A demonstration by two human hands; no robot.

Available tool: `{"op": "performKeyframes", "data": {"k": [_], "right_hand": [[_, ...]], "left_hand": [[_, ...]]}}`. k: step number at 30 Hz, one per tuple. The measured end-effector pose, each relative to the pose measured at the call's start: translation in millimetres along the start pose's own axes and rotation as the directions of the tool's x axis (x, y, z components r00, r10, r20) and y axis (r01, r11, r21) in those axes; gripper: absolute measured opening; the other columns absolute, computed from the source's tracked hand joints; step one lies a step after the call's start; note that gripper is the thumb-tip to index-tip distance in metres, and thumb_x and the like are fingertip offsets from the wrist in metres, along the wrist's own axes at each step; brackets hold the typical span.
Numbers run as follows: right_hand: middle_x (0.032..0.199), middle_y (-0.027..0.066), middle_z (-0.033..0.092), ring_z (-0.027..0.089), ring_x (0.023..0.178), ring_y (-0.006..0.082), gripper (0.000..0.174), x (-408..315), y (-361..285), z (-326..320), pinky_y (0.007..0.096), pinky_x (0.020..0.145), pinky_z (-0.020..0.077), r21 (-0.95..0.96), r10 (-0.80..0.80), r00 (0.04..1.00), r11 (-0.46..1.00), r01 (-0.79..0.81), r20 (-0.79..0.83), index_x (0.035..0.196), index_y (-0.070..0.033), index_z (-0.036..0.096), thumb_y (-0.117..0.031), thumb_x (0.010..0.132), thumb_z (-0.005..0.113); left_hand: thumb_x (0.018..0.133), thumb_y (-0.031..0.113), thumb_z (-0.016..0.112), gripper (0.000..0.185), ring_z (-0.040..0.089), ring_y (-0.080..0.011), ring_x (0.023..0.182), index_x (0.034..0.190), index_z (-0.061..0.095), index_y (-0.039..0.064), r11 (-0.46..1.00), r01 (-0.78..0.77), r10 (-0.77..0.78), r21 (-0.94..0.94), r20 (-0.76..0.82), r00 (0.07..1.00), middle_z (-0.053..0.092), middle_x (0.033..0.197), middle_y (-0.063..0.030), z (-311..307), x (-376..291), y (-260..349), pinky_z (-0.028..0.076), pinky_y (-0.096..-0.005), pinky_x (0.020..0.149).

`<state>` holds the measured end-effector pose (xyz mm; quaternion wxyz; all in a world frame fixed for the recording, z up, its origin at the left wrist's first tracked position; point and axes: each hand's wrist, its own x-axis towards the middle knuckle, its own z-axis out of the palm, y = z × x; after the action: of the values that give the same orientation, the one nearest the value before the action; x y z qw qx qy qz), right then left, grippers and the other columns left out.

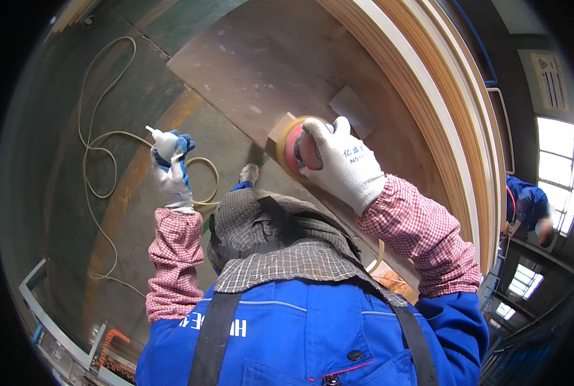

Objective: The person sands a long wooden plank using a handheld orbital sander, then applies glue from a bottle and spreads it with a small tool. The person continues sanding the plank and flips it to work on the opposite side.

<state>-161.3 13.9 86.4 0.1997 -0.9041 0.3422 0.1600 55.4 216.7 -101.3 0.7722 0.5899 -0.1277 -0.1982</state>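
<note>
My left hand [171, 166], in a white glove with a blue palm, grips a small white squeeze bottle [164, 143] with its nozzle tilted up and left. In a white knit glove, my right hand [342, 159] holds a round red orbital sander [302, 147] with a yellowish rim. The sander is at the near edge of a large brown panel [267, 72], over a small lighter wooden piece [280, 129]. A pale rectangular sheet [352, 110] lies on the panel beyond my right hand.
Long wooden boards [412, 72] are stacked along the right. A pale hose [115, 132] loops over the floor at left. A metal frame [55, 328] and an orange coiled hose [106, 345] are at lower left. Another person in blue [528, 202] bends at far right.
</note>
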Motion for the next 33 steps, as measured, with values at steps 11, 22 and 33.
{"op": "performKeyframes", "data": {"k": [11,22,33], "right_hand": [[0.124,0.0271,0.051,0.068,0.100,0.0475,0.066,-14.4,-7.1,-13.1,0.0495,0.085,0.0591,0.047,0.010,0.999,0.999,-0.008,-0.043,0.138,-0.019,0.048,-0.031,0.082,0.080],[0.119,0.0243,0.050,0.067,0.097,0.0467,0.070,-138.7,43.9,24.1,0.0512,0.084,0.0569,0.193,0.365,0.918,0.923,-0.334,-0.153,0.140,-0.019,0.045,-0.033,0.082,0.083],[0.123,0.0226,0.045,0.066,0.101,0.0469,0.073,-239.0,60.9,138.5,0.0522,0.088,0.0573,0.318,0.701,0.695,0.703,-0.636,-0.159,0.141,-0.022,0.043,-0.032,0.081,0.084]], "left_hand": [[0.099,0.006,0.066,0.029,0.068,-0.0169,0.095,0.127,0.056,0.000,1.000,-0.025,0.025,-0.002,0.080,0.996,0.069,0.108,-0.0103,32.3,-12.8,29.5,0.055,-0.0327,0.092],[0.098,-0.001,0.065,0.034,0.068,-0.0210,0.107,0.130,0.054,-0.002,0.999,-0.037,0.045,-0.026,0.457,0.888,0.069,0.116,-0.0126,100.7,-38.0,60.0,0.055,-0.0362,0.101],[0.100,0.012,0.067,0.035,0.070,-0.0232,0.103,0.129,0.056,-0.006,0.991,-0.135,0.122,-0.019,0.562,0.818,0.069,0.115,-0.0157,36.6,-10.9,-6.4,0.056,-0.0391,0.100]]}}
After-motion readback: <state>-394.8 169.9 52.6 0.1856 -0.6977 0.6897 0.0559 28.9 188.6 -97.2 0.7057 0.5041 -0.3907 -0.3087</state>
